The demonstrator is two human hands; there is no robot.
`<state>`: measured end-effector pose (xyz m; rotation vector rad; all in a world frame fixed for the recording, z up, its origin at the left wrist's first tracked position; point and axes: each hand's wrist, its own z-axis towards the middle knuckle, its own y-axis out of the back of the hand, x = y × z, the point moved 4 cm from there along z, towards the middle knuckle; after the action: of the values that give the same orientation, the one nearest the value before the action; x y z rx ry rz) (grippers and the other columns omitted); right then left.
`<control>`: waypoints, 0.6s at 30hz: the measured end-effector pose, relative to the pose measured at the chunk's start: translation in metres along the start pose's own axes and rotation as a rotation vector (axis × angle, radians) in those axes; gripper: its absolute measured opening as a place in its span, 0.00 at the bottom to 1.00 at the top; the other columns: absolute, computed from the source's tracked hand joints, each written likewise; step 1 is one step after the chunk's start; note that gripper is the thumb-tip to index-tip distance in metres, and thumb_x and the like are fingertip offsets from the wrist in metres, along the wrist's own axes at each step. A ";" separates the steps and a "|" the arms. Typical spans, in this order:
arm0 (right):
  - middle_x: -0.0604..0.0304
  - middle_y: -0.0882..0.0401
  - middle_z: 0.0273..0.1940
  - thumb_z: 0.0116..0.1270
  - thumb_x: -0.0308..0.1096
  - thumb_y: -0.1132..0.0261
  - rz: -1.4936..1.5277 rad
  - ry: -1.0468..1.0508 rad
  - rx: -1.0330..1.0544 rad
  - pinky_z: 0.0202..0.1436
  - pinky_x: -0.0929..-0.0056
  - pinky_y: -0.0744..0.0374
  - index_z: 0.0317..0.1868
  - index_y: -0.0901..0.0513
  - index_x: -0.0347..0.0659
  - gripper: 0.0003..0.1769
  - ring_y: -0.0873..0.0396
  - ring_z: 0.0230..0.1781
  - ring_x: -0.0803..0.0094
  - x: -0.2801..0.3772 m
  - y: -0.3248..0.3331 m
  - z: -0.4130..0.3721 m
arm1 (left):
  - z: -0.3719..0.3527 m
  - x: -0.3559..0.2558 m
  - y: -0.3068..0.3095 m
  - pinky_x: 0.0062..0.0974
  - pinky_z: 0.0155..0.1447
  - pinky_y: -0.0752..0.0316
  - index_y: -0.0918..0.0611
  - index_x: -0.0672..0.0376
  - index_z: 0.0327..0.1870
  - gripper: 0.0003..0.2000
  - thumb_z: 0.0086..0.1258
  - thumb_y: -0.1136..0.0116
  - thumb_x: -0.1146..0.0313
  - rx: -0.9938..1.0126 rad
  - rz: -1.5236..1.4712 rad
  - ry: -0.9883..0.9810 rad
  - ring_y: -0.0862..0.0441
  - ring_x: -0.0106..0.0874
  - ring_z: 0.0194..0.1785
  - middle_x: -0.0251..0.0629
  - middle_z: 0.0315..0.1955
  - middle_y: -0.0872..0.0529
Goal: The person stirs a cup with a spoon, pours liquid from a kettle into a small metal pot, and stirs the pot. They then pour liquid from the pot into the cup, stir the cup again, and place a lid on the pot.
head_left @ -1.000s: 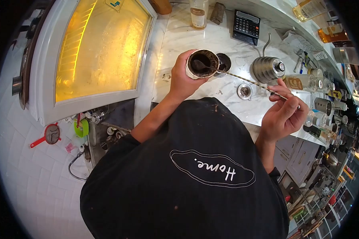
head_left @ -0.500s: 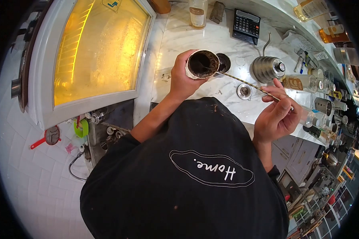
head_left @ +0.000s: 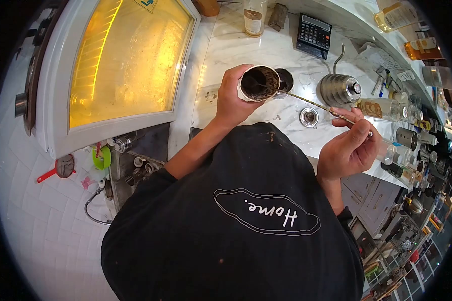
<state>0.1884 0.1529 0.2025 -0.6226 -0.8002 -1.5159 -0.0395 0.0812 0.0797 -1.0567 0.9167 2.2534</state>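
Observation:
My left hand point(head_left: 233, 100) is wrapped round a white cup point(head_left: 242, 89), tilted so its open mouth faces me. Dark residue coats its inner wall, and dark contents lie inside. In my right hand point(head_left: 350, 146) is a long bar spoon point(head_left: 314, 104) with a twisted shaft, pinched near its far end. The shaft runs over the cup's rim, and its spoon end is inside the dark mouth, barely visible. Just behind the cup stands a second dark-filled container point(head_left: 285, 80), partly hidden. Below the shaft, a small round metal cup point(head_left: 309, 117) sits on the counter.
A silver gooseneck kettle point(head_left: 339, 89) and a black calculator point(head_left: 314, 36) stand on the marble counter point(head_left: 226, 42). At the back is a labelled bottle point(head_left: 254, 20). Several bottles and jars line the right side. A white-framed glass door point(head_left: 130, 65) glows yellow at left.
The view has shifted slightly, so the counter things sit a little further right. My right index finger has curled in somewhat, and the spoon has moved slightly. Both hands keep their hold.

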 end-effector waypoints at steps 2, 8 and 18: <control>0.45 0.10 0.35 0.86 0.33 0.47 0.036 0.022 0.029 0.67 0.54 0.26 0.49 0.28 0.34 0.09 0.14 0.31 0.68 0.000 -0.002 0.000 | 0.000 -0.001 0.001 0.30 0.62 0.19 0.24 0.61 0.63 0.38 0.49 0.13 0.74 -0.005 -0.004 0.002 0.13 0.33 0.56 0.42 0.54 0.14; 0.44 0.11 0.37 0.87 0.37 0.49 0.077 -0.016 0.016 0.53 0.64 0.19 0.49 0.27 0.34 0.13 0.14 0.32 0.65 -0.001 -0.002 0.002 | -0.001 -0.001 0.000 0.30 0.62 0.18 0.24 0.62 0.63 0.38 0.50 0.13 0.74 0.005 -0.037 0.012 0.12 0.33 0.56 0.42 0.53 0.13; 0.50 0.15 0.36 0.87 0.36 0.46 0.314 -0.312 -0.200 0.42 0.69 0.16 0.48 0.26 0.34 0.12 0.12 0.34 0.62 -0.049 0.031 0.002 | 0.001 -0.003 0.000 0.31 0.63 0.19 0.25 0.62 0.65 0.39 0.50 0.14 0.72 0.050 0.031 -0.022 0.12 0.34 0.58 0.43 0.55 0.13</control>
<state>0.2244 0.1838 0.1696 -1.1004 -0.7467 -1.2333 -0.0378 0.0812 0.0827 -1.0004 0.9805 2.2509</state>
